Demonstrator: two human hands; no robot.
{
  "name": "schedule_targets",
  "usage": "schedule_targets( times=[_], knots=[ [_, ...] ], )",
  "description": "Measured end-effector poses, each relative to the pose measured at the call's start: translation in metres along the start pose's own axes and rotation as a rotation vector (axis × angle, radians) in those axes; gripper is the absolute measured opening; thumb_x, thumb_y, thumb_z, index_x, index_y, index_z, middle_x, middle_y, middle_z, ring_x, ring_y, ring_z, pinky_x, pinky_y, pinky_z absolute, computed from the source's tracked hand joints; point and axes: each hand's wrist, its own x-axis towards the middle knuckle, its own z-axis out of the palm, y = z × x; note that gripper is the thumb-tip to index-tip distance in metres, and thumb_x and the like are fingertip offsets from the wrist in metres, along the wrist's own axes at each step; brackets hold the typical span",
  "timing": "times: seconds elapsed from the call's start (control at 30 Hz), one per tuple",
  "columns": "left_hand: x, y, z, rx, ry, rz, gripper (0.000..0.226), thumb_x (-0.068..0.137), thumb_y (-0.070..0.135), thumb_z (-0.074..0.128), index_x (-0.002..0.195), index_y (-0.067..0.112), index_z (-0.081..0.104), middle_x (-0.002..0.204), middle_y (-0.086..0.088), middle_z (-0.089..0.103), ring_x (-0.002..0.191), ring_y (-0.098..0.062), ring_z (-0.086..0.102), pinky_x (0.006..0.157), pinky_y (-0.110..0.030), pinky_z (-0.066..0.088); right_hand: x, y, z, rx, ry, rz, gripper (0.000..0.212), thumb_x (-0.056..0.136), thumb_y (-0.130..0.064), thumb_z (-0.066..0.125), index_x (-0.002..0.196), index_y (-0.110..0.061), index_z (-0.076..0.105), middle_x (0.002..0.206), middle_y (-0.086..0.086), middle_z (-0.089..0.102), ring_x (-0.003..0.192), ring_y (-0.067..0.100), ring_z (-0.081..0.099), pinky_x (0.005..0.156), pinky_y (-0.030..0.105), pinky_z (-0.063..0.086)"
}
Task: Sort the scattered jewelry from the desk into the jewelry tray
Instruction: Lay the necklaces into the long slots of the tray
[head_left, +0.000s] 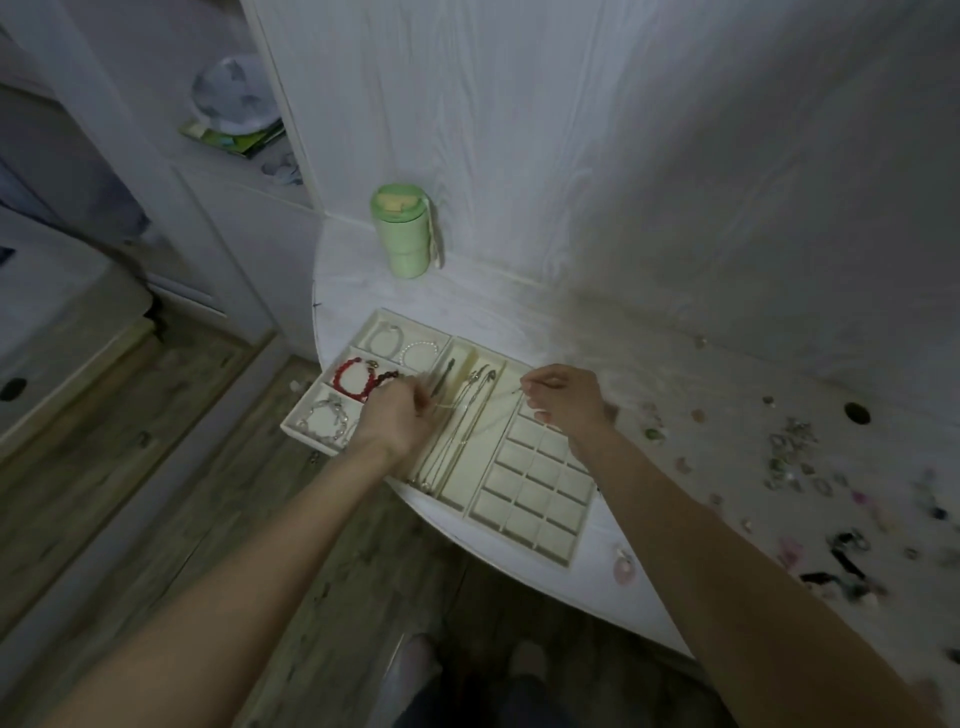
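left hand (402, 415): over the jewelry tray (524, 540), fingers curled, pinching one end of a thin chain (480, 402)
right hand (563, 400): pinching the other end, above the tray's long slots
chain: strung taut between both hands, over the middle slot
tip: lower both ends together, keep it straight, clear of the necklaces already in
loose jewelry (795, 452): on desk, right of tray, unsorted

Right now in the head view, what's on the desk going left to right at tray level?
Red bracelet → left hand → necklaces → right hand → small square tray slots → scattered loose jewelry.
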Motion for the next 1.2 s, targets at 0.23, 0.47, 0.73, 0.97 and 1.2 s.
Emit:
schedule_targets(
  times=[0.23,0.47,0.73,0.97,1.2],
  knots=[
    [-0.014,-0.011,0.019,-0.134,-0.062,0.032,0.013,0.089,0.005,0.056,0.09,0.017,0.058,0.091,0.003,0.062,0.079,-0.012,0.06,0.063,-0.009,0.04,0.011,0.005,-0.008,-0.11,0.042,-0.036,0.027,0.087,0.002,0.06,0.064,-0.01,0.062,0.065,0.01,0.06,0.061,0.017,0.057,0.041,0.011,0.041],
    [-0.034,-0.008,0.049,-0.127,0.018,-0.072,0.014,0.089,0.002,0.056,0.1,0.012,0.056,0.087,-0.004,0.066,0.08,-0.018,0.064,0.072,-0.024,0.047,0.011,0.014,-0.02,-0.208,-0.042,-0.103,0.015,0.081,0.009,0.065,0.071,-0.003,0.067,0.07,0.007,0.063,0.061,0.015,0.06,0.046,0.011,0.043],
    [-0.036,-0.012,0.054,-0.014,-0.001,-0.227,0.015,0.085,-0.003,0.054,0.088,0.004,0.067,0.087,-0.015,0.07,0.084,-0.027,0.068,0.08,-0.036,0.056,0.029,0.018,-0.023,-0.281,0.024,-0.247,0.022,0.077,0.009,0.069,0.064,-0.009,0.066,0.052,0.0,0.062,0.045,0.008,0.06,0.052,0.02,0.048],
    [-0.036,-0.009,0.062,0.176,-0.092,-0.265,0.016,0.088,0.013,0.054,0.099,0.015,0.065,0.099,-0.007,0.066,0.091,-0.025,0.064,0.076,-0.037,0.055,0.039,0.012,-0.013,-0.444,0.029,-0.287,0.005,0.081,0.0,0.067,0.083,0.0,0.072,0.058,-0.008,0.06,0.051,0.002,0.057,0.06,0.017,0.049],
    [-0.029,-0.002,0.065,0.32,-0.12,-0.229,0.014,0.089,0.02,0.057,0.1,0.017,0.064,0.101,-0.002,0.065,0.092,-0.022,0.062,0.072,-0.032,0.051,0.044,0.008,-0.006,-0.499,0.001,-0.298,0.006,0.082,-0.003,0.067,0.079,-0.004,0.072,0.059,-0.005,0.059,0.06,0.012,0.057,0.075,0.027,0.05]
  ],
)
